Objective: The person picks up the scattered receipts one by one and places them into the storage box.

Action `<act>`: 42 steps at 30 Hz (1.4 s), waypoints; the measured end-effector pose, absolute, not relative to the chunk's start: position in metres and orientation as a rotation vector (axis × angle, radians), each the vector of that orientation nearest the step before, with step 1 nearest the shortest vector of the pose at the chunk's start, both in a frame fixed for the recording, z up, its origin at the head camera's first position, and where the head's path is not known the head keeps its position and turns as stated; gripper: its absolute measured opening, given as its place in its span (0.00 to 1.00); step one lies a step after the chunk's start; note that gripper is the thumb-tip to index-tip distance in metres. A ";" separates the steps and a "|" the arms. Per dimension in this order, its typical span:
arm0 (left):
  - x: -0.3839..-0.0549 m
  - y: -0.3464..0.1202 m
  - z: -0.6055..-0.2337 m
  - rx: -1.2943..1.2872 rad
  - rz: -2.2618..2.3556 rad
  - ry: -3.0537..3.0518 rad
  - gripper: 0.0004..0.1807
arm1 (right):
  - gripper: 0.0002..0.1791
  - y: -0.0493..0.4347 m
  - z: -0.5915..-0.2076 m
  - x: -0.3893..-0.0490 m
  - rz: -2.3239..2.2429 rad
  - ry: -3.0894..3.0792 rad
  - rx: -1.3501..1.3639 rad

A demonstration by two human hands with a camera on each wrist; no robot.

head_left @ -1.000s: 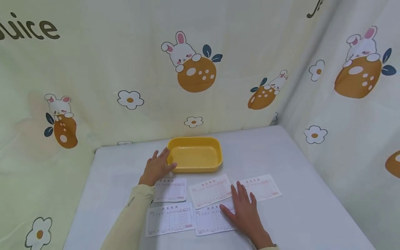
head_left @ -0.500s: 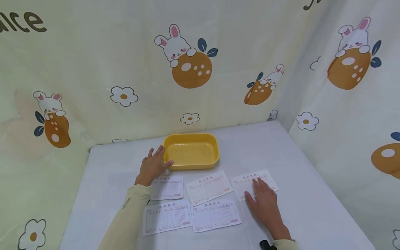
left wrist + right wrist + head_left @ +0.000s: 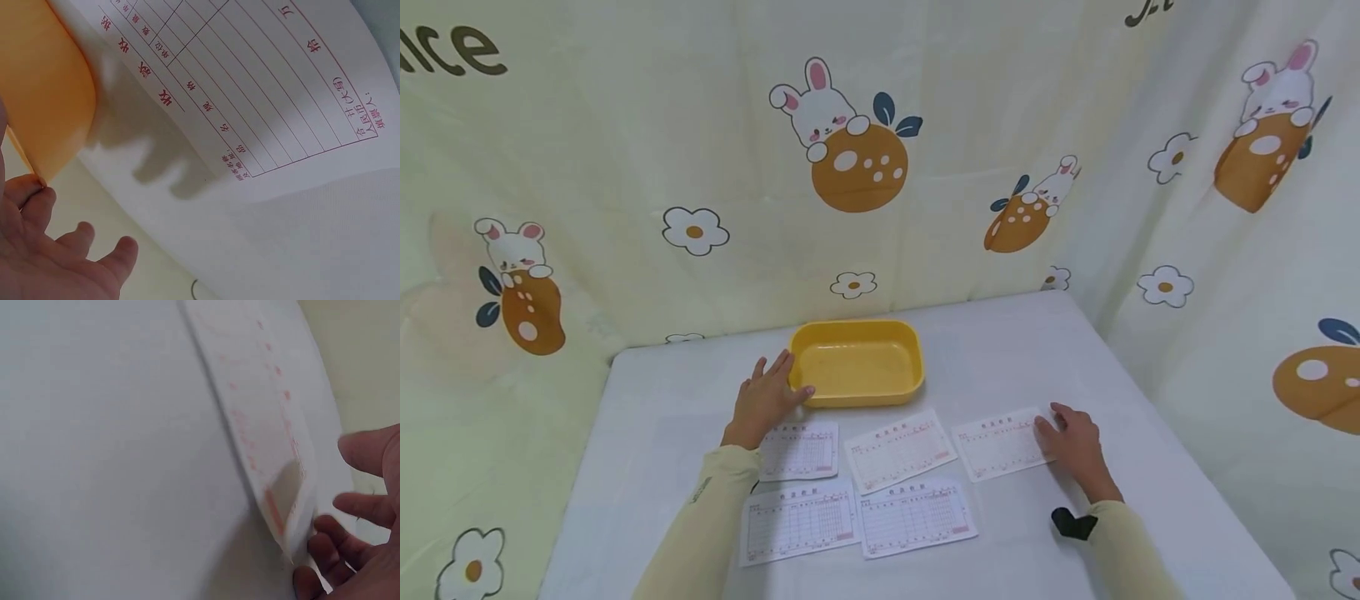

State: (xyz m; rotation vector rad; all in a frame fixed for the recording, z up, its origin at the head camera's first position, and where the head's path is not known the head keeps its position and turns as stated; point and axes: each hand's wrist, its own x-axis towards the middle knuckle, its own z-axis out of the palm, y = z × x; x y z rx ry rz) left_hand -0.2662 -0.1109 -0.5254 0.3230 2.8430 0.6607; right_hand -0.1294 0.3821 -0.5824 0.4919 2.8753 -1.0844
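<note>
My left hand rests against the left end of the yellow tray, its fingers spread and fairly straight. In the left wrist view, its fingertips touch the tray's wall. The right hand is at the right edge of the rightmost printed receipt slip, its thumb over the paper. The right wrist view has this slip's end bent upward, pinched at the fingertips. Four other slips lie in front of the tray: a tilted one, a left one partly behind my left hand, and two nearer.
A white-covered table carries everything. Behind it hangs a pale curtain printed with rabbits and flowers, which also closes off both sides. A black band shows by my right wrist.
My right hand has moved right, from over the middle slips, across the rightmost slip to its right edge, where the paper now bends up. The left hand stays at the tray.
</note>
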 end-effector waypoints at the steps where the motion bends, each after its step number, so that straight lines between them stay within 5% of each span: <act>1: -0.266 -0.112 -0.526 0.319 0.667 2.840 0.48 | 0.36 0.386 -0.582 -0.134 -1.121 2.838 0.505; 26: -0.269 -0.115 -0.528 0.335 0.729 2.828 0.48 | 0.30 0.384 -0.588 -0.166 -0.852 2.862 0.590; 42: -0.270 -0.114 -0.531 0.296 0.720 2.816 0.49 | 0.21 0.396 -0.593 -0.151 -1.336 2.807 0.592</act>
